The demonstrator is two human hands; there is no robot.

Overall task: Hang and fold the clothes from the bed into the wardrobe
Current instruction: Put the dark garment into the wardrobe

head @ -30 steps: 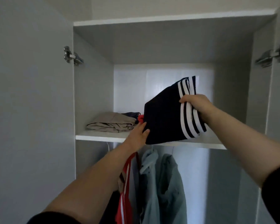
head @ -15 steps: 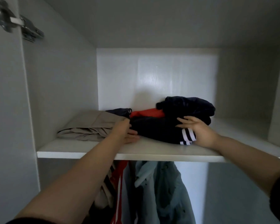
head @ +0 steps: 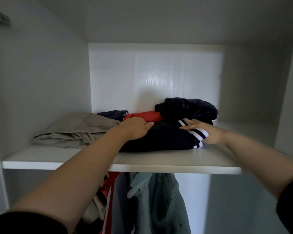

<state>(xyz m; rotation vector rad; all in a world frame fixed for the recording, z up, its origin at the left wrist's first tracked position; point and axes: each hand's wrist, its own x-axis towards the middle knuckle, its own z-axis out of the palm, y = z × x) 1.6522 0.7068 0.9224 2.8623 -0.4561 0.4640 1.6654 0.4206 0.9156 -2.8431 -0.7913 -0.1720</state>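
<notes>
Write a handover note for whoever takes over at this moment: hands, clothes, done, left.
Left hand: curled on the striped garment's left edge; grip unclear.
Right hand: open, flat on its striped end.
Shelf: striped garment in front, red item and dark bundle behind, beige trousers left.
Below: teal garment and others hanging.
Done: striped garment on the shelf.
Left: let go, fetch more; bed not in view.

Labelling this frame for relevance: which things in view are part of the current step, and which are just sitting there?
In play:
- navy garment with white stripes, on the shelf
- left hand, on its left edge
- right hand, flat on its striped end

Not being handled:
- beige folded garment
- red garment
- dark bundle behind
- teal garments hanging below
</notes>
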